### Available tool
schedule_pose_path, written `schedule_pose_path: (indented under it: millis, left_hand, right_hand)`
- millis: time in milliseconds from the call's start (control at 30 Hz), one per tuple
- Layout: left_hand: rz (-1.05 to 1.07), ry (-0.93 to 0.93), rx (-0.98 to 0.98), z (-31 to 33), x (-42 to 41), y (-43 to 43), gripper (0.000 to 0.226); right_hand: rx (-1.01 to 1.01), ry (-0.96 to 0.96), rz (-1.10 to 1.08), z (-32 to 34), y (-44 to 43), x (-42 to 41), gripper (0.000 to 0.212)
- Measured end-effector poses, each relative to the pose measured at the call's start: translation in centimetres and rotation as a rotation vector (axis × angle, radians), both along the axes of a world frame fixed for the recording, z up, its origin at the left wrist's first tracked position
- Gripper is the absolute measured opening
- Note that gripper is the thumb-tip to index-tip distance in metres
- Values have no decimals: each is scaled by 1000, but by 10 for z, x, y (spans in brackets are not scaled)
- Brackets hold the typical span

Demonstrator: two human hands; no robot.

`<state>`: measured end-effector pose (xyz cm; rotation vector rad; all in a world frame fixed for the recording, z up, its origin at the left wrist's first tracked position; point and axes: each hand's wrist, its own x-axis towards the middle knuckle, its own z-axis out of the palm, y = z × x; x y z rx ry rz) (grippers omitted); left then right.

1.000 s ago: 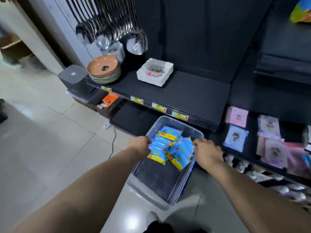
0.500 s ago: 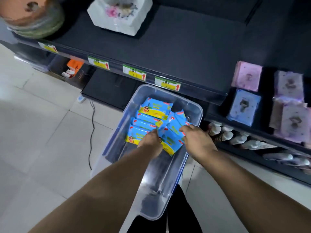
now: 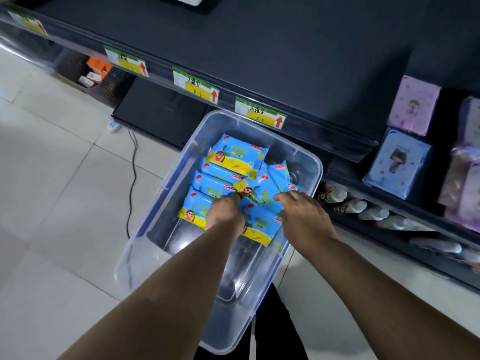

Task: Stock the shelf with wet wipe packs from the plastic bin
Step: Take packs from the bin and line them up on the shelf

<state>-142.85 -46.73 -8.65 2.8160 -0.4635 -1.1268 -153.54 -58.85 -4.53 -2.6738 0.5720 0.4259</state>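
Left hand (image 3: 226, 211) and right hand (image 3: 304, 216) are inside the clear plastic bin (image 3: 166, 193), each gripping wet wipe packs (image 3: 233, 159) heaped at its far end. The bin walls stand close on the outer side of each hand; the way straight up is open. Behind the hands, toward the person, the bin bottom is bare. Ahead of the hands, the front edge of the dark shelf (image 3: 259, 48), carrying price labels (image 3: 261, 113), overhangs the bin's far rim. Beyond that edge the shelf surface offers open room. Right of the right hand, a lower shelf holds white bottles (image 3: 350, 203) and tissue packs (image 3: 397, 162). Left of the left hand lies tiled floor (image 3: 65, 190), crossed by a black cable (image 3: 133, 172).
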Motion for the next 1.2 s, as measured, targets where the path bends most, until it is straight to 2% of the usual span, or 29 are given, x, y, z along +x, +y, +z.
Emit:
schedule_pose_path:
  millis: [67,167,300,433,567,833,1000,1100,1200]
  left_hand:
    - [6,52,-6,6,-2,8,46]
    - [42,106,-12,19,0,29,36]
    - [8,60,59,44,22,69,30]
    - [84,21,126,52,43,101,38]
    - [202,-22,166,42,44,115,37]
    - [268,-28,122,41,31,123,43]
    - [258,-72,88,81,31,125,34]
    - [197,-110,24,113,35,123,28]
    - [113,-168,-39,146,36,118,25]
  right_hand:
    - [3,50,-10,3,-2,9,42]
    - [51,184,-47,5,-3,28,43]
    - [107,333,-112,-4,10,46,54]
    - [-12,412,-275,-24,24,63,55]
    - [-100,378,-386,-50,33,74,44]
    - [-133,359,-390,-68,43,64,39]
    - [54,228,-441,-30,50,58,29]
    - [106,153,-493,12,57,54,40]
    - [75,101,-507,50,66,43,44]
